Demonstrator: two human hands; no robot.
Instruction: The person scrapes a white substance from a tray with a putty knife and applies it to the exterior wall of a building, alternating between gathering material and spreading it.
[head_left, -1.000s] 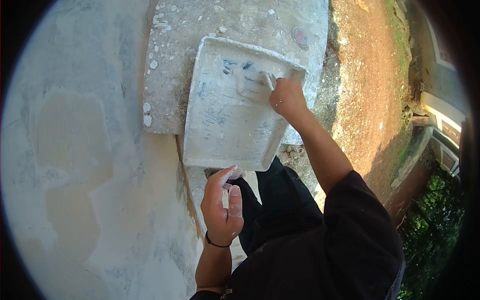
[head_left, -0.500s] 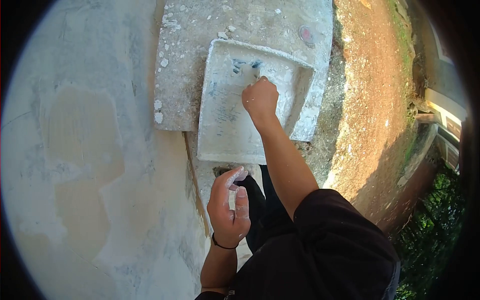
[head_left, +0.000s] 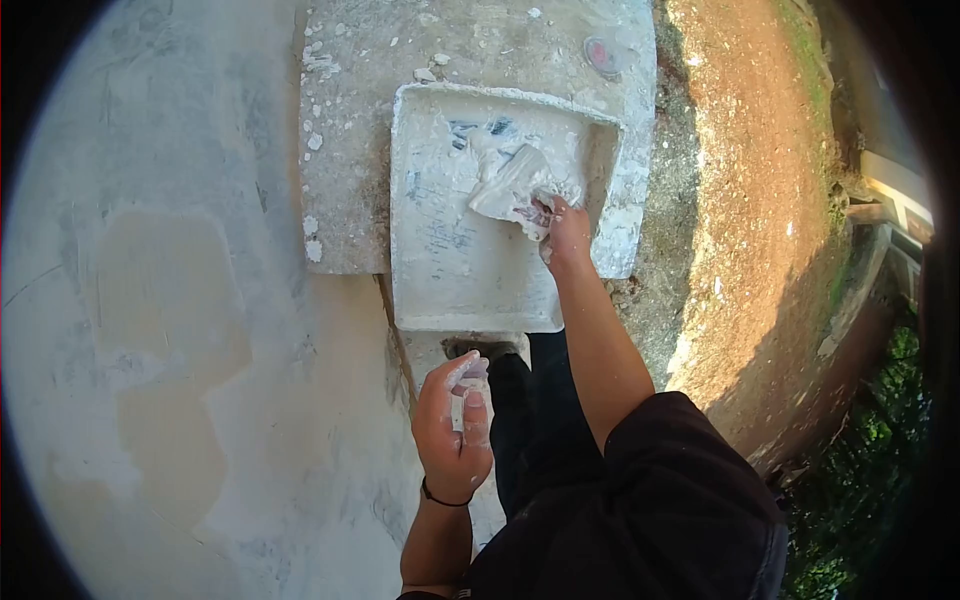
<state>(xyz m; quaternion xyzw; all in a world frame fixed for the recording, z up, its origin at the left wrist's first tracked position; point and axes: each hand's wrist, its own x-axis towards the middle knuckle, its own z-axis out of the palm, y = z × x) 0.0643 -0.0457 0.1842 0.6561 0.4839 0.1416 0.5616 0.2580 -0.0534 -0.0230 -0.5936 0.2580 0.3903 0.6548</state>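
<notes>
A shallow white tray [head_left: 475, 318] smeared with wet white plaster lies in front of me. Over its right half, my right hand [head_left: 570, 235] grips a putty knife [head_left: 512, 185] whose broad blade is thickly coated with plaster. The fingers are partly hidden by the plaster, and so is the handle. Nearer my body, below the tray's front edge, my left hand [head_left: 458, 425] is held up with curved fingers and the thumb apart. Nothing is in it, and white smears cover its fingertips.
A plaster-spattered board [head_left: 350, 200] supports the tray, with a round reddish spot [head_left: 602, 55] near its far right. On the left stretches a grey wall [head_left: 60, 300] with beige patches. Sunlit reddish soil [head_left: 750, 230] lies to the right.
My right hand has shifted toward me and right, turning the putty knife so its plaster-laden blade shows. My left hand has dropped slightly lower in view, its curved pose kept.
</notes>
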